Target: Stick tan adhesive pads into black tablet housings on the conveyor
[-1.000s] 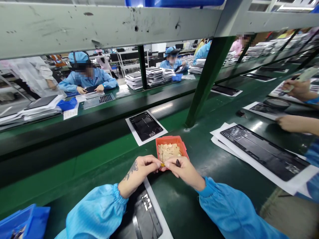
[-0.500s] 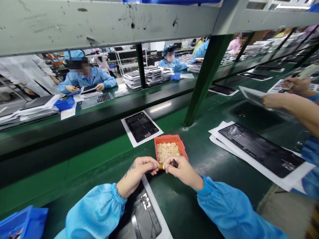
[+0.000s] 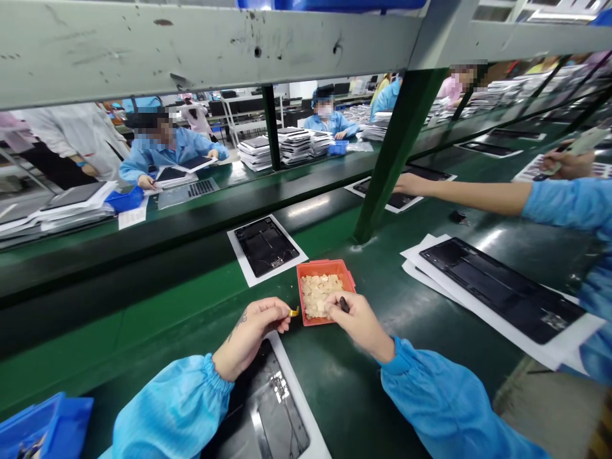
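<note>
My left hand (image 3: 255, 328) pinches a small yellow flex cable (image 3: 293, 312) between thumb and fingertips, just left of the red bin. Beneath that wrist and sleeve lies a black tablet back cover (image 3: 272, 408) with small circuit parts, on a white sheet (image 3: 313, 437). My right hand (image 3: 358, 322) is closed, its fingertips over the front right of the red bin (image 3: 351, 280). From its grip sticks the end of a dark tool (image 3: 343, 305); the rest is hidden. Small beige pieces (image 3: 318, 290) fill the bin.
Another black cover (image 3: 265, 245) lies on paper behind the bin, and one more (image 3: 497, 287) at right. A green post (image 3: 399, 153) rises beyond the bin. A blue bin (image 3: 52, 427) stands at lower left. A co-worker's arm (image 3: 482, 196) reaches in from the right.
My hands have parted: the left has drawn back left with the flex cable, the right is over the bin. The cover behind moved slightly left. The co-worker's arm now reaches past the post.
</note>
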Available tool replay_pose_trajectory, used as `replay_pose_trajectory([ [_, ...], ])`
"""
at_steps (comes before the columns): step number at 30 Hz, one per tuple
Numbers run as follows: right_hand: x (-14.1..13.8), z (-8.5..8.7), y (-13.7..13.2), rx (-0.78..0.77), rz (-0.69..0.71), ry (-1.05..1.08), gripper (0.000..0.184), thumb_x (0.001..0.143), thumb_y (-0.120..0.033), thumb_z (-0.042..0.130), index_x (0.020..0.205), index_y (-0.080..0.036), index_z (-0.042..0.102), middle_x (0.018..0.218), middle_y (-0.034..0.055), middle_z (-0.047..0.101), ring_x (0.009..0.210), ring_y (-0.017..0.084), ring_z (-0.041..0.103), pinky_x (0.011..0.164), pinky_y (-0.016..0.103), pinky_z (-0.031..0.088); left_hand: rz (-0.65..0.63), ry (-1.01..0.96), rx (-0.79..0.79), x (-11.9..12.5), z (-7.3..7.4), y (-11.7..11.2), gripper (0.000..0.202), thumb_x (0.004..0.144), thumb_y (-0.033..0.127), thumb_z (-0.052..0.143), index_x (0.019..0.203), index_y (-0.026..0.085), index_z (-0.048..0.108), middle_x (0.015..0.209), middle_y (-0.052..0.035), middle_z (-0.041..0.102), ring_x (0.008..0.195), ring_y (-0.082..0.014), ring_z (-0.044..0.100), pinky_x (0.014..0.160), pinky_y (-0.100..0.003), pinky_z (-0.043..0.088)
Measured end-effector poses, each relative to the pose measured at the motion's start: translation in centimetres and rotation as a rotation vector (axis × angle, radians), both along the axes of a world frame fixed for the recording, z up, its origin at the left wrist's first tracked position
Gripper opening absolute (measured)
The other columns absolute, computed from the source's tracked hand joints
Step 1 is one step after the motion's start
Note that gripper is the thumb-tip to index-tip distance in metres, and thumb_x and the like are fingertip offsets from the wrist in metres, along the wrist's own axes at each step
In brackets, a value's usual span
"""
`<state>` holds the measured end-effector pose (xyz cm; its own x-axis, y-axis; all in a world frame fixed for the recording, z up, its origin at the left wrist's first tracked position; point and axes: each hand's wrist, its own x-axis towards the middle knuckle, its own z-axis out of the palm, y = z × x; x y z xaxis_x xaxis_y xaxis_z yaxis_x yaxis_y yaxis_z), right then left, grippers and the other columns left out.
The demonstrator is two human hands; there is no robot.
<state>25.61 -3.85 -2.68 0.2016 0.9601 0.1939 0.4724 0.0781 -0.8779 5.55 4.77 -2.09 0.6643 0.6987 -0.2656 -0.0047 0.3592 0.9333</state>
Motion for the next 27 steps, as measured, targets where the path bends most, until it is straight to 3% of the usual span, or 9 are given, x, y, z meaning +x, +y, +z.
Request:
replay_pose_trajectory([
  [5, 0.9, -0.5, -0.1, 0.078, -0.157, -0.239, 0.013, 0.082, -0.024, 0.05, 0.074, -0.019, 0.058, 0.073, 0.0036, 0.059, 0.07, 0.02, 0.055, 0.067, 0.032, 0.039, 0.086, 0.059, -0.001, -2.4, -0.3, -0.4, 0.018, 0.076, 0.026, 0.067, 0.084, 0.013, 0.06, 0.073, -0.0019, 0.062, 0.064, -0.0096, 0.055, 0.063, -0.02, 0.043],
  [11, 1.4, -1.4, 0.4, 0.134, -0.201, -0.41, 0.014, 0.084, -0.019, 0.049, 0.087, -0.019, 0.062, 0.091, 0.0058, 0.059, 0.08, 0.021, 0.059, 0.069, 0.032, 0.043, 0.213, 0.116, -0.007, -5.9, 0.0, -2.6, 0.026, 0.071, 0.03, 0.071, 0.085, 0.016, 0.053, 0.077, -0.0035, 0.066, 0.065, -0.0141, 0.061, 0.059, -0.023, 0.044],
  [14, 1.6, -1.3, 0.7, 0.194, -0.222, -0.469, 0.017, 0.087, -0.022, 0.049, 0.092, -0.019, 0.065, 0.091, 0.0059, 0.059, 0.081, 0.021, 0.06, 0.071, 0.032, 0.046, 0.278, 0.109, -0.006, -7.7, 0.1, -3.8, 0.036, 0.071, 0.031, 0.07, 0.102, 0.017, 0.056, 0.083, -0.0047, 0.067, 0.065, -0.015, 0.061, 0.059, -0.024, 0.045],
  [17, 1.3, -0.3, 0.6, 0.265, -0.265, -0.43, 0.019, 0.089, -0.03, 0.052, 0.087, -0.018, 0.067, 0.086, 0.0059, 0.058, 0.078, 0.02, 0.059, 0.07, 0.031, 0.047, 0.309, 0.12, -0.014, -9.6, 0.1, -4.8, 0.052, 0.071, 0.034, 0.071, 0.118, 0.017, 0.057, 0.087, -0.0057, 0.068, 0.065, -0.0155, 0.061, 0.06, -0.025, 0.045],
  [20, 0.2, 1.3, 0.0, 0.272, -0.319, -0.248, 0.031, 0.092, -0.04, 0.05, 0.078, -0.018, 0.068, 0.084, 0.006, 0.058, 0.078, 0.02, 0.06, 0.069, 0.03, 0.049, 0.352, 0.153, -0.027, -11.4, 0.2, -5.9, 0.042, 0.07, 0.037, 0.071, 0.106, 0.014, 0.068, 0.079, -0.0071, 0.069, 0.064, -0.0155, 0.06, 0.061, -0.025, 0.045],
  [23, -1.9, 2.6, -0.6, 0.112, -0.204, -0.044, 0.047, 0.091, -0.054, 0.047, 0.072, -0.018, 0.07, 0.075, 0.007, 0.062, 0.071, 0.02, 0.061, 0.065, 0.03, 0.051, 0.382, 0.147, -0.028, -12.6, 0.7, -7.0, 0.032, 0.073, 0.036, 0.068, 0.093, 0.012, 0.073, 0.066, -0.0076, 0.067, 0.063, -0.0148, 0.058, 0.062, -0.024, 0.043],
  [27, -6.2, 4.0, -0.7, -0.066, 0.119, 0.202, 0.055, 0.088, -0.064, 0.047, 0.08, -0.016, 0.074, 0.054, 0.0047, 0.058, 0.049, 0.015, 0.054, 0.048, 0.025, 0.047, 0.424, 0.041, -0.049, -13.6, 2.2, -7.9, 0.025, 0.075, 0.032, 0.067, 0.089, 0.012, 0.072, 0.067, -0.0072, 0.067, 0.063, -0.0141, 0.058, 0.062, -0.023, 0.042],
])
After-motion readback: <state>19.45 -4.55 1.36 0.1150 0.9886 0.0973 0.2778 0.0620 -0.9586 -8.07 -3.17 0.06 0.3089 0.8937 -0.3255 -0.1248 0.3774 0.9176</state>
